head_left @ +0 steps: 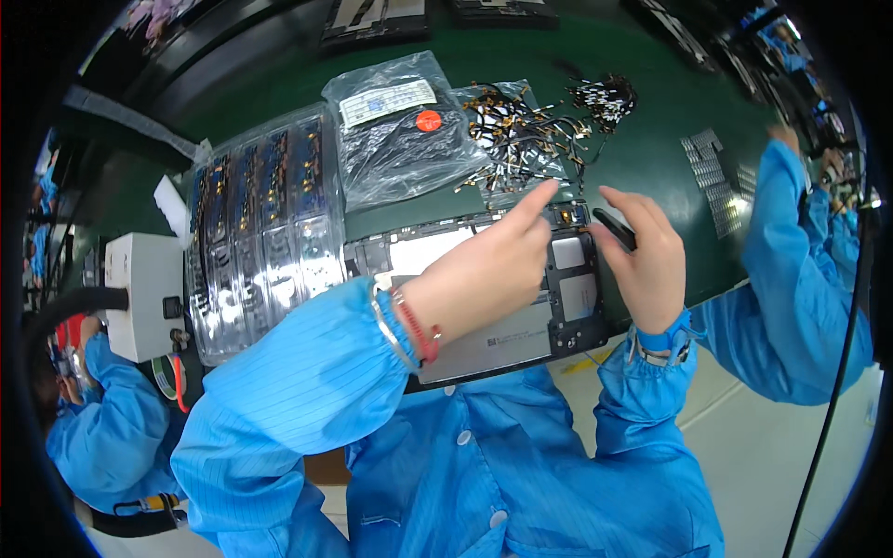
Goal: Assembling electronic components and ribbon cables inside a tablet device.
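Observation:
An opened tablet-like device (498, 346) lies along the near bench edge, its grey battery and dark circuit parts exposed. My left hand (493, 265) reaches across it, index finger stretched to the upper right corner and the other fingers curled below; nothing shows in it. Beside that corner my right hand (651, 265) holds a slim black stick-like tool (614, 228) between thumb and fingers. The tool's exact kind is unclear. Thumb and index fingertips stand apart, just off the device's right edge. My left forearm and hand hide part of the device.
Clear trays of small parts (265, 232) stand left, near a white box (139, 288). Behind the device lie a plastic bag (395, 153), loose black cables (530, 139) and another cable bundle (605, 100). Metallic strips (712, 186) and a co-worker's blue sleeve (781, 232) are right.

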Demonstrator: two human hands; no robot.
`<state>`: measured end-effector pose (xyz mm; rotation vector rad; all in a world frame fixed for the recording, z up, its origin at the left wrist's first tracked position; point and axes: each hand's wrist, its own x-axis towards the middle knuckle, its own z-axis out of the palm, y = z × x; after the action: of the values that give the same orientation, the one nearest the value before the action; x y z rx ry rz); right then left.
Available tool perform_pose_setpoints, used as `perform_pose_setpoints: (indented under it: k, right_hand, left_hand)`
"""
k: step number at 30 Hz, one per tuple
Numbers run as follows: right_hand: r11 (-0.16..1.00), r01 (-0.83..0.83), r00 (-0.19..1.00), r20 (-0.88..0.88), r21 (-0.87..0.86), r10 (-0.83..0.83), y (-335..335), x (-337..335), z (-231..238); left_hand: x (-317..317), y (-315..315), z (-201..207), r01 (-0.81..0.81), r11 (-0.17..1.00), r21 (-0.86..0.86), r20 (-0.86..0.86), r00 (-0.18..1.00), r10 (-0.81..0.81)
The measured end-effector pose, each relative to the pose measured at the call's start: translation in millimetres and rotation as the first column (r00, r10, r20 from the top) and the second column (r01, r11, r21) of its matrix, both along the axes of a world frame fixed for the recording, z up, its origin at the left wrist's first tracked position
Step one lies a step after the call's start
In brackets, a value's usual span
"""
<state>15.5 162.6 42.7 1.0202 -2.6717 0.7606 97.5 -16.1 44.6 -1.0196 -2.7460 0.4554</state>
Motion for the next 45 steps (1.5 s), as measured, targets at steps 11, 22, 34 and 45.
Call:
perform_pose_setpoints:
  k: [11, 22, 34, 45]
  right_hand:
    - [0.877, -0.457, 0.888, 0.138, 0.147, 0.439, -36, 7, 12]
    - [0.786, -0.549, 0.831, 0.083, 0.283, 0.551, -67, 6, -6]
    - [0.711, -0.646, 0.752, 0.39, 0.277, 0.531, -59, 15, 21]
    - [0.748, -0.328, 0.929, -0.052, -0.577, 0.367, -91, 36, 60]
  left_hand:
    - [125, 21, -2, -0.534, 0.298, 0.791, 0.608, 0.737, -0.294]
    - [163, 45, -70, -0.81, -0.552, -0.198, 0.208, 0.515, -0.831]
    - [139, 85, -50, -0.439, -0.839, 0.321, 0.444, 0.852, -0.276]
    - [116, 79, 49, -0.031, 0.159, 0.987, -0.047, 0.886, 0.461]
